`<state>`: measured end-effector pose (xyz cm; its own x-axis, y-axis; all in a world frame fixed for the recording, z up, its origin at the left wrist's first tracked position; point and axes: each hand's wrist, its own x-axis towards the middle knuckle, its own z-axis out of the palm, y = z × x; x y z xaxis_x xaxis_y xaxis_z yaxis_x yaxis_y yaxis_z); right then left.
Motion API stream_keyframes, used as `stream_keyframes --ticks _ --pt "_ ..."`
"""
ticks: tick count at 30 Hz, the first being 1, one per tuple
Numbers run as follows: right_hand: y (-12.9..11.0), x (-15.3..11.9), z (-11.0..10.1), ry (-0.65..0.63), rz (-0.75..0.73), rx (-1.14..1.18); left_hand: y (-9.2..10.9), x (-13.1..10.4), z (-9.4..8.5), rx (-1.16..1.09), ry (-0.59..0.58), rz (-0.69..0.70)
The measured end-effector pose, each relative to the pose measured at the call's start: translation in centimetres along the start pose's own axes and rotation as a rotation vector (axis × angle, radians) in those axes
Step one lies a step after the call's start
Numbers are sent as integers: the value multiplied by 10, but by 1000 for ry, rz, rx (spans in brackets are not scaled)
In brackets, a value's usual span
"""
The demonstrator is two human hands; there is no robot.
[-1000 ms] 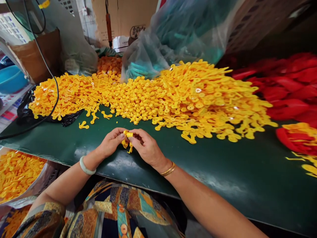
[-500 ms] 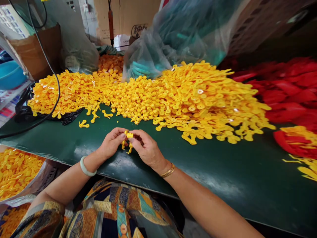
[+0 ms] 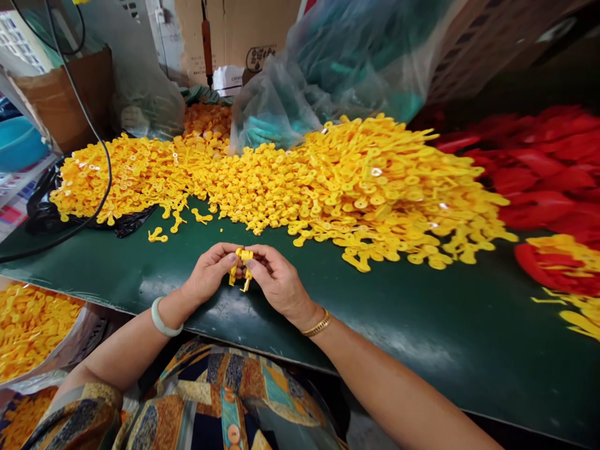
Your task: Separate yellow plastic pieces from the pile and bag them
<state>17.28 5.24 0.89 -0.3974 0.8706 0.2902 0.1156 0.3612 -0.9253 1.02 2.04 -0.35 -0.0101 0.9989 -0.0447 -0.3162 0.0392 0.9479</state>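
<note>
Between my two hands, over the front of the dark green tabletop (image 3: 375, 312), is a small yellow plastic assembly (image 3: 244, 255) with a block on top and two limb-like pieces hanging down. My left hand (image 3: 210, 270) pinches its left side between thumb and fingers. With thumb and forefinger, my right hand (image 3: 277, 280) grips the right side. The fingertips hide part of the joints. Beyond my hands lies a heap of small yellow block pieces (image 3: 255, 187). Longer yellow arm-like pieces (image 3: 389, 187) are piled to its right, and more yellow pieces (image 3: 112, 175) lie to its left.
Red plastic parts (image 3: 544, 169) are heaped at the right, near a red dish (image 3: 534, 269) with yellow pieces. A black cable (image 3: 109, 162) hangs at the left. Clear bags (image 3: 337, 81) stand behind the heaps. An orange screwdriver-like tool (image 3: 207, 47) hangs at the back.
Both hands keep their grip on the yellow assembly at nearly the same spot. The hanging left piece has turned slightly. The whole view has shifted a little.
</note>
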Motion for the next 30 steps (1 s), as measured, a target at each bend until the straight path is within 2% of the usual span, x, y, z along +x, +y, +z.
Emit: stream_keyframes --ticks 6,11,15,19,22,26,30 --pt "-1 1 0 7 -14 -44 1 0 -2 21 -19 3" --pt "0 1 0 32 -79 -209 -2 0 -1 139 22 48" --pt "2 0 2 49 -105 -268 -7 -4 -1 343 26 199" --pt "4 -2 5 75 -85 -245 -12 -7 -2 608 33 376" --pt "8 -2 8 85 -63 -217 -14 -8 -3 752 45 457" --pt "11 -3 9 100 -32 -196 -15 -10 -4 808 38 459" --pt "10 -2 10 97 0 -182 -15 -9 1 741 34 387"
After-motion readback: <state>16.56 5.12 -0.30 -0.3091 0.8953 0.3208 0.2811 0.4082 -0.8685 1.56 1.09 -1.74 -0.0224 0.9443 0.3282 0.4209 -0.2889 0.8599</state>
